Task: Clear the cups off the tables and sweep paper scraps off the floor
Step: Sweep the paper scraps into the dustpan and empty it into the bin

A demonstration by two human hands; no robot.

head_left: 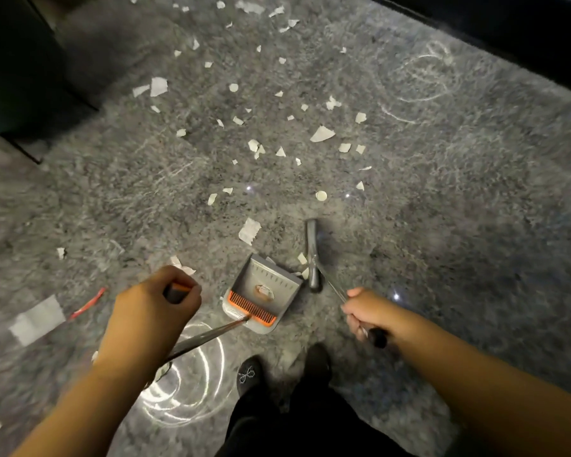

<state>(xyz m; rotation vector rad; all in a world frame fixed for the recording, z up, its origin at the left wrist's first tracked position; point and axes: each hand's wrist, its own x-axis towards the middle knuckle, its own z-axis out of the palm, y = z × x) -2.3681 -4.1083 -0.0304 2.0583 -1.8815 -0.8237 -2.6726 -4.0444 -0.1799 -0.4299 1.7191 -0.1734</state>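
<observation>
Over scrap-strewn floor [442, 225]: left hand [152, 305] fisted round dustpan [261, 295] handle, right hand [370, 311] gripping broom [312, 255] handle.

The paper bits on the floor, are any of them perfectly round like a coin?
Yes, two. One round paper scrap lies just ahead of the broom head, and another round scrap lies farther up the floor. The other scraps are torn and jagged.

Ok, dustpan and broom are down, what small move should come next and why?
Probably draw the broom in the right hand toward the dustpan that the left hand steadies: a few scraps lie between broom head and pan mouth, with many more scattered beyond.
</observation>
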